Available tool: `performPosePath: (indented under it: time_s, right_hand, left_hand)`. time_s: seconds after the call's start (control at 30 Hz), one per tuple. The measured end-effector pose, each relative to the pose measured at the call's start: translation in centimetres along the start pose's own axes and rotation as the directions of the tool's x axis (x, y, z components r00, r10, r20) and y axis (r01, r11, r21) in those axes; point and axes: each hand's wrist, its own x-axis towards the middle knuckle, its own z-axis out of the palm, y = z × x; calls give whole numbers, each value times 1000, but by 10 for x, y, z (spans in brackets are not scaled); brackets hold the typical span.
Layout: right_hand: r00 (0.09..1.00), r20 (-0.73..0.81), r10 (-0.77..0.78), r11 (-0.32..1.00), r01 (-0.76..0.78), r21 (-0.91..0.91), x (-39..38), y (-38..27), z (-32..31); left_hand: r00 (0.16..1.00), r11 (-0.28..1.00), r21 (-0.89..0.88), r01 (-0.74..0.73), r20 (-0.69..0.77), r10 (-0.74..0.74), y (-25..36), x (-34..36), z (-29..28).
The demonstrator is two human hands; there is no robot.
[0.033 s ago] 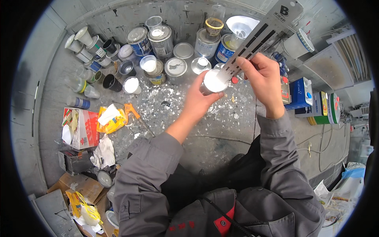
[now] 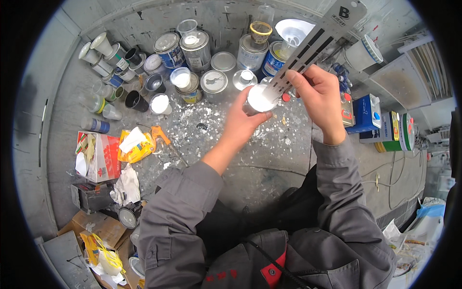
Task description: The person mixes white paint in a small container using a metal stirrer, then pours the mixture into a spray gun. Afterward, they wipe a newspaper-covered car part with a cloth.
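Observation:
My left hand [image 2: 239, 124] is wrapped round a small cup of white paint [image 2: 260, 98], thumb and fingers on opposite sides. A long flat metal mixing ruler [image 2: 308, 45], grey with black slots and scales, leans into the cup with its lower end in the white paint. My right hand [image 2: 321, 98] pinches that ruler partway up, just above the cup's rim; its other end slants up to the right. A lidded tin [image 2: 214, 82] and an open cup of white paint [image 2: 161, 104] stand beyond my left hand.
Paint tins [image 2: 196, 50] and plastic cups line the far wall. On the left are a red and white box [image 2: 98, 159], a yellow packet [image 2: 137, 144] and a cardboard box [image 2: 103, 226]. A blue can [image 2: 366, 113] stands on the right. A hose [image 2: 391, 180] curls over the floor.
The metal mixing ruler has shifted very slightly to the left in my right hand's grip. My left hand and the cup have hardly moved.

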Motion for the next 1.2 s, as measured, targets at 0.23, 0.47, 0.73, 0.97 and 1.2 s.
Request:
performPosePath:
  time_s: [0.23, 0.47, 0.73, 0.97, 1.2]
  right_hand:
    - [998, 15, 54, 993, -56, 103, -2, -4, 2]
    - [999, -49, -4, 1000, 4, -8, 2, -4, -2]
    - [998, 31, 49, 997, -47, -56, -4, 5, 6]
    - [997, -77, 25, 999, -22, 45, 1, 9, -9]
    - [997, -30, 66, 998, -66, -1, 0, 16, 1]
  left_hand:
    - [1000, 999, 55, -1, 22, 0, -2, 3, -4]
    - [999, 1000, -16, -24, 33, 24, -5, 1, -2]
    - [1000, 1000, -19, -12, 16, 13, -9, 4, -2]
    - [993, 983, 139, -116, 3, 117, -18, 5, -6]
    - [991, 987, 89, -134, -17, 136, -21, 8, -7]
